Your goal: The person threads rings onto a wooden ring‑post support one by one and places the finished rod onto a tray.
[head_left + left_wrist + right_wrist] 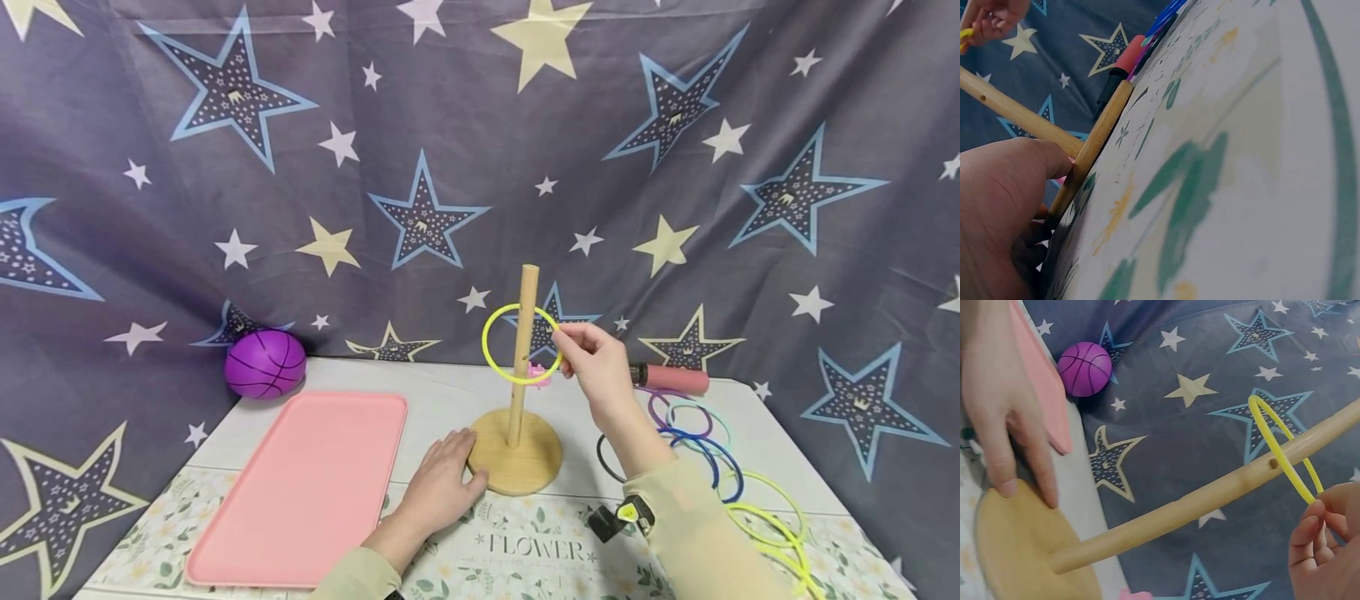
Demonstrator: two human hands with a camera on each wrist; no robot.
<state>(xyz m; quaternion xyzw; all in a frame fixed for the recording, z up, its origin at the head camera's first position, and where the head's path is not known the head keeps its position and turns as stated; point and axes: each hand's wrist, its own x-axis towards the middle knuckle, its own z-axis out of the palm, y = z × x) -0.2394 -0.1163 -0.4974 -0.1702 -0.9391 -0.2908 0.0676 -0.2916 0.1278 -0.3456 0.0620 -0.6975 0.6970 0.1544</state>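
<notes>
A wooden pole (522, 333) stands upright on a round wooden base (536, 468) at the middle of the table. My right hand (600, 367) pinches a yellow ring (484, 346) by its right side, between thumb and fingertips. In the right wrist view the ring (1277, 450) encircles the pole's upper part and is tilted. Low at the base's left edge, my left hand (442, 479) rests with fairly straight fingers. Its thumb (1054, 159) touches the rim in the left wrist view, while the other fingers are mostly hidden there.
A pink tray (300, 492) lies on the left, with a purple ball (266, 364) behind it. On the right are blue rings (738, 479), yellow rings (798, 546) and a pink cylinder (678, 379). A small pink object (540, 375) sits behind the pole; a starry cloth hangs behind everything.
</notes>
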